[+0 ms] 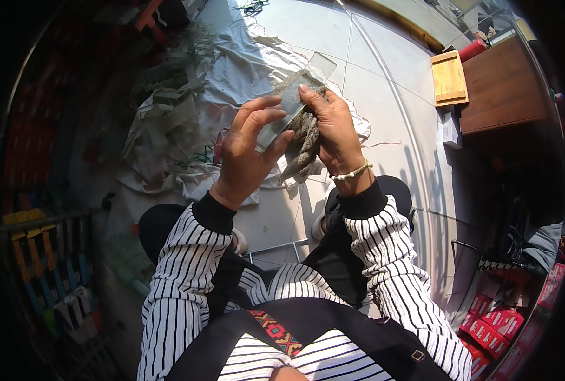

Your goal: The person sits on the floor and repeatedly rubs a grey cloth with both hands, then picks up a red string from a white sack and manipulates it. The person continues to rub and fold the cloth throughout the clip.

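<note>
Between my hands, above the floor, is a small clear glass pane, held tilted. My left hand is at its lower end, the thumb by one long edge and the fingers reaching over the other. My right hand pinches the upper part, with its thumb on the glass face and a worn grey rag bunched behind. The twisted end of the rag hangs below the right hand. A second glass piece shows just past the rag, over the tiles.
A crumpled white cloth covers the tiled floor. Several glass pieces are heaped on its left. Tools with orange and blue handles hang at left. A wooden board and red boxes are at right.
</note>
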`<action>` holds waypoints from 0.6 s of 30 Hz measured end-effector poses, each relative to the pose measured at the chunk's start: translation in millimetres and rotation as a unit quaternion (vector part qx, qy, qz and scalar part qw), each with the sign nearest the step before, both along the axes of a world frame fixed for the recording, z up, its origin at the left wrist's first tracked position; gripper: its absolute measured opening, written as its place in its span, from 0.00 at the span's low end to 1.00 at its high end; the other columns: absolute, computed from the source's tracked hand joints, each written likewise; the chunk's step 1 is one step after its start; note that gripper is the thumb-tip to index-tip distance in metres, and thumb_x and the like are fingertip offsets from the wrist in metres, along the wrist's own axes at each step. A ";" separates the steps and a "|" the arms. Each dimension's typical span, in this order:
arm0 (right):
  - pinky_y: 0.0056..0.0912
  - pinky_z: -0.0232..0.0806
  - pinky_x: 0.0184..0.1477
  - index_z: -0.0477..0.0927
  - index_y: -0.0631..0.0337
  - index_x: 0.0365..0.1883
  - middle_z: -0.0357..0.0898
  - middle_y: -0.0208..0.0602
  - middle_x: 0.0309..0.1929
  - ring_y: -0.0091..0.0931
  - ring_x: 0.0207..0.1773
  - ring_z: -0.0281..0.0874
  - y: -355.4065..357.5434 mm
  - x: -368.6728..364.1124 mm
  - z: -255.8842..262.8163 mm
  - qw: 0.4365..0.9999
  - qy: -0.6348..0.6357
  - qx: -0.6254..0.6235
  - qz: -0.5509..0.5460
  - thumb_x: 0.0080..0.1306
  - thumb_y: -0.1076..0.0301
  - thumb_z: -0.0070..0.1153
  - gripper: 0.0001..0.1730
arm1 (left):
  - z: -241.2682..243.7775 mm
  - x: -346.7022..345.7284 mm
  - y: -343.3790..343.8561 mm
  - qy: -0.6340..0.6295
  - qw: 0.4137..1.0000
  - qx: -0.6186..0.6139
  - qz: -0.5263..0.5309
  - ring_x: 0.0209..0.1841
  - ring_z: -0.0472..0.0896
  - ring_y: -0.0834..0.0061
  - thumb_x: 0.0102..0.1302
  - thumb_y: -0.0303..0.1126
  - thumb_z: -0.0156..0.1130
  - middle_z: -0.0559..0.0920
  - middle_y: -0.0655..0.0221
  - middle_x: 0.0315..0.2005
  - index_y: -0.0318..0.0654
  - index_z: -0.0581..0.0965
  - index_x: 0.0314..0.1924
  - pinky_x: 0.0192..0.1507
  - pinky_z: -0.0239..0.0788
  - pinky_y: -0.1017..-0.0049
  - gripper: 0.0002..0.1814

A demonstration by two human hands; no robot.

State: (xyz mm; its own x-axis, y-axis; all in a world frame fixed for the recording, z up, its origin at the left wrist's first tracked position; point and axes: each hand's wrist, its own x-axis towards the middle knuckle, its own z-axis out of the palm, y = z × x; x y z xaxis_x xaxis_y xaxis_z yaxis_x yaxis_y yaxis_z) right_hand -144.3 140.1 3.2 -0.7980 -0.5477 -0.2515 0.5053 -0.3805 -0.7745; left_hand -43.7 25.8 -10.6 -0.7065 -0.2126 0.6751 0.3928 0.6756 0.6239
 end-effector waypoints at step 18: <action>0.40 0.69 0.39 0.63 0.72 0.59 0.71 0.56 0.42 0.47 0.39 0.75 -16.2 49.4 -18.0 0.782 0.540 0.307 -0.050 0.68 0.62 0.48 0.27 | -15.3 -8.4 5.7 -0.128 0.928 0.348 0.042 0.40 0.74 0.84 0.72 0.32 0.47 0.77 0.67 0.41 0.30 0.69 0.54 0.45 0.66 0.82 0.15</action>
